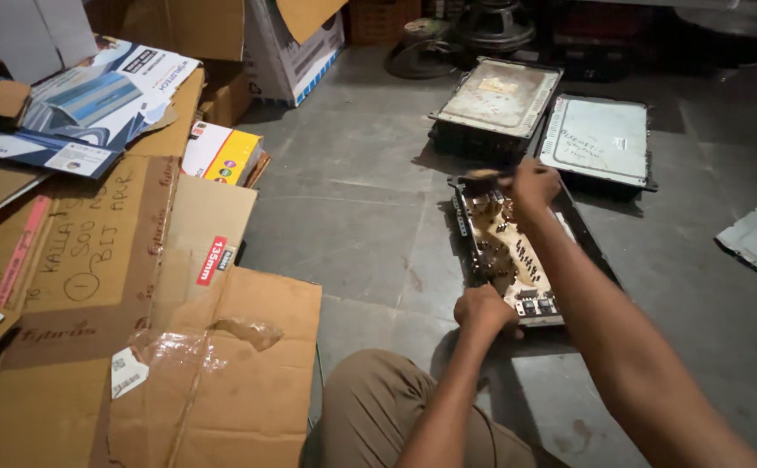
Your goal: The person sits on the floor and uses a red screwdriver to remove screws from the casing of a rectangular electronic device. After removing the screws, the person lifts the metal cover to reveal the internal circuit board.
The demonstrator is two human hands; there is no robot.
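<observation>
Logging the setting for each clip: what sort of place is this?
Probably an electronics repair workshop or storeroom. An opened circuit board chassis lies on the bare grey floor, two closed metal units sit behind it, and flattened cardboard boxes pile up at left.

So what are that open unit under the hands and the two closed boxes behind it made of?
The open unit looks like a tan circuit board in a dark, probably metal frame; small components stud it. The two closed boxes, one tarnished and one pale grey, have flat dull lids, likely sheet metal.
</observation>
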